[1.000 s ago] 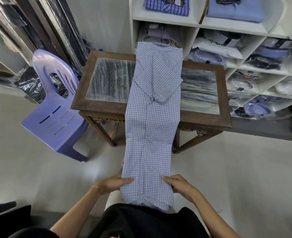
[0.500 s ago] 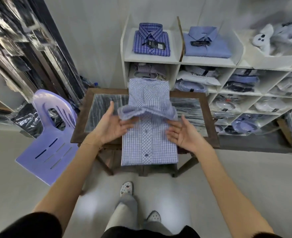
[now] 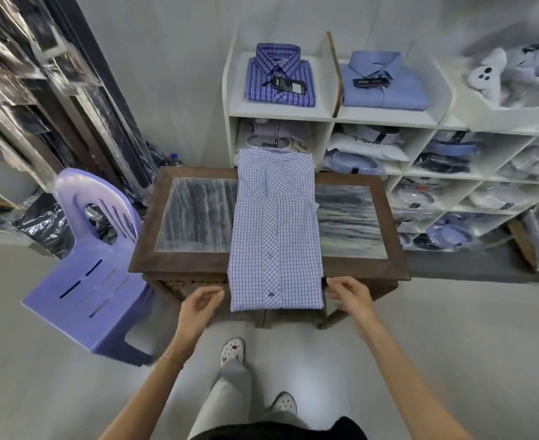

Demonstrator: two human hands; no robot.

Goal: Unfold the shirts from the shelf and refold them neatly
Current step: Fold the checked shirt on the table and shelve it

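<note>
Change: a second ago the checked shirt [image 3: 276,236] hung long off the near edge of the table [image 3: 398,268], and you held its hem low in front of you. Half a second ago you were carrying that hem up and over the middle. Now the lower half lies folded over the upper, and the shirt is a shorter rectangle.
Meaning: judging by this, the lengthwise fold is made. One more fold or a squaring of the edges probably remains before this shirt can go back.
Shirt: it lies between your hands and stretches away from you, button placket up. Its near folded edge overhangs the table rim just ahead of your fingers.
Left hand [image 3: 198,308]: it hovers just left of the near corner, fingers loosely curled, holding nothing and clear of the cloth.
Right hand [image 3: 350,295]: it sits at the near right corner with fingers curled. Whether it pinches the fabric edge or merely touches it, you cannot tell here.
Surface: the dark wooden frame holds a streaked, glossy inlay, bare on both sides of the shirt.
Room: beyond the table stands a white shelf [image 3: 331,117] of folded shirts, many bagged. A lilac plastic chair [image 3: 87,281] stands off to your left.
</note>
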